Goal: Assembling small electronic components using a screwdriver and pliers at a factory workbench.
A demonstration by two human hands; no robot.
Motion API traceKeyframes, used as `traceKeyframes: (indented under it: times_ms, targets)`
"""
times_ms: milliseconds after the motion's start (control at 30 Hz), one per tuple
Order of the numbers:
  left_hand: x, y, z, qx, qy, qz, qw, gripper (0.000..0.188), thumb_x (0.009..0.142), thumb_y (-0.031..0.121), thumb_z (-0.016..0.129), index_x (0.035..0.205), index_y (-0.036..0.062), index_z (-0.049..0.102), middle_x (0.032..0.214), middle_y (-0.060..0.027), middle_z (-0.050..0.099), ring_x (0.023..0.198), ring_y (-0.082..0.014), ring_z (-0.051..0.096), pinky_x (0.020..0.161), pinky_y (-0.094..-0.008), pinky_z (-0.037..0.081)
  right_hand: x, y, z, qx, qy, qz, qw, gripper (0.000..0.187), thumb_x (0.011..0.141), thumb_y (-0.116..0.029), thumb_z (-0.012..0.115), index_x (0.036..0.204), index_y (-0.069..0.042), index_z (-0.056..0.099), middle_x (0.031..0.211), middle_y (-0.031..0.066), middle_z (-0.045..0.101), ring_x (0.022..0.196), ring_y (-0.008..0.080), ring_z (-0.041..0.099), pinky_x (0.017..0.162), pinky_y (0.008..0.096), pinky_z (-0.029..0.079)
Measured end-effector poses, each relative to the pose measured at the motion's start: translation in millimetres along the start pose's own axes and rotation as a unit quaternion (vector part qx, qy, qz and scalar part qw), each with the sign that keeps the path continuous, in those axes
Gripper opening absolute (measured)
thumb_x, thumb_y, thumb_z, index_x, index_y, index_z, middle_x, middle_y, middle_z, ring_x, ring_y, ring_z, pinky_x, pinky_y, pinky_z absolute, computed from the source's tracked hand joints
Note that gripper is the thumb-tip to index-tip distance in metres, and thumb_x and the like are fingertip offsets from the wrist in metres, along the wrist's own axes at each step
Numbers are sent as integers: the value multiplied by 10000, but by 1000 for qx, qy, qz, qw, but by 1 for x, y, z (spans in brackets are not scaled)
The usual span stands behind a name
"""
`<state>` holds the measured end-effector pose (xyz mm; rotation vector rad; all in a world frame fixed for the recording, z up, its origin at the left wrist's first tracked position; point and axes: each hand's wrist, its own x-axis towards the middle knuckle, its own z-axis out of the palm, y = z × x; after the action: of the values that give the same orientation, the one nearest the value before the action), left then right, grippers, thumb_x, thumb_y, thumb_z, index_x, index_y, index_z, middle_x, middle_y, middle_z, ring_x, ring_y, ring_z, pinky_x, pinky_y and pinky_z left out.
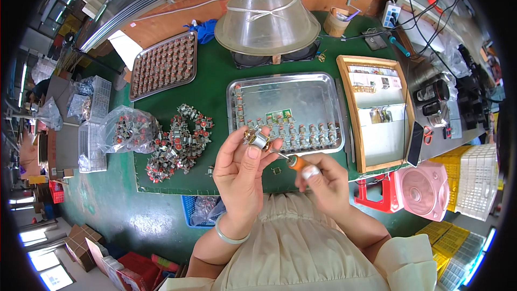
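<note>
Pinched between the fingertips of my left hand (240,178) is a small silvery cylindrical metal component (258,139), raised above the near edge of the bench. My right hand (327,182) is closed round the orange handle of a screwdriver (295,163). Its thin shaft points left at the component; whether the tip touches it is hidden by my fingers. A white wrap shows on a digit of my right hand. Just beyond, a metal tray (285,94) carries rows of similar components along its left and near sides, with a small green label among them.
To the left lie a pile of loose components (180,143) and a clear plastic bag (129,129) of more. A filled tray (164,64) stands at the back left. A metal hood (266,19) stands behind the middle tray, and a wooden-framed board (379,140) lies to the right.
</note>
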<state>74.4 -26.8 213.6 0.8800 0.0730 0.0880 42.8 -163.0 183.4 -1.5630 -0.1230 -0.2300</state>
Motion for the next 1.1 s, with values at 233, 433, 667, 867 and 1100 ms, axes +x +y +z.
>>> traceKeyframes:
  times_ms: [233, 433, 667, 867, 1100]
  targets:
    - [1, 0, -1, -7, -7, 0, 1000, 323, 836, 60, 521, 1147, 21, 441, 1032, -182, 562, 871, -290, 598, 734, -340, 524, 7, -19, 9, 276, -8, 291, 916, 441, 901, -376, 366, 879, 38, 520, 514, 87, 460, 426, 147, 423, 422, 261, 366]
    - [2, 1, 1, 1, 1, -7, 1000, 323, 833, 52, 522, 1143, 13, 442, 1026, -185, 565, 868, -291, 599, 738, -352, 521, 12, -19, -7, 280, -121, 383, 872, 298, 896, -296, 435, 836, -10, 496, 576, 29, 476, 478, 89, 431, 444, 220, 333]
    - [2, 6, 2, 4, 6, -8, 1000, 313, 831, 47, 523, 1134, 11, 451, 1026, -183, 566, 861, -287, 601, 730, -343, 522, 13, -8, -12, 282, -163, 318, 891, 270, 872, -265, 480, 990, -25, 446, 777, 78, 540, 514, 118, 476, 412, 230, 358]
    - [4, 8, -3, 13, -4, -40, 999, 295, 825, 27, 524, 1112, 0, 463, 1033, -182, 561, 850, -275, 603, 742, -339, 519, 21, -21, -34, 119, -2, 181, 976, 262, 752, 2, 612, 954, -23, 446, 850, 57, 549, 614, 71, 535, 490, 184, 442]
    - [-6, 0, -15, 209, -201, -76, 954, 295, 762, -73, 564, 1051, -52, 509, 976, -144, 589, 825, -191, 604, 742, -292, 502, 29, -37, -66, 36, -6, -25, 999, 292, 727, 8, 635, 988, 35, 508, 941, 110, 518, 739, 129, 528, 620, 222, 449]
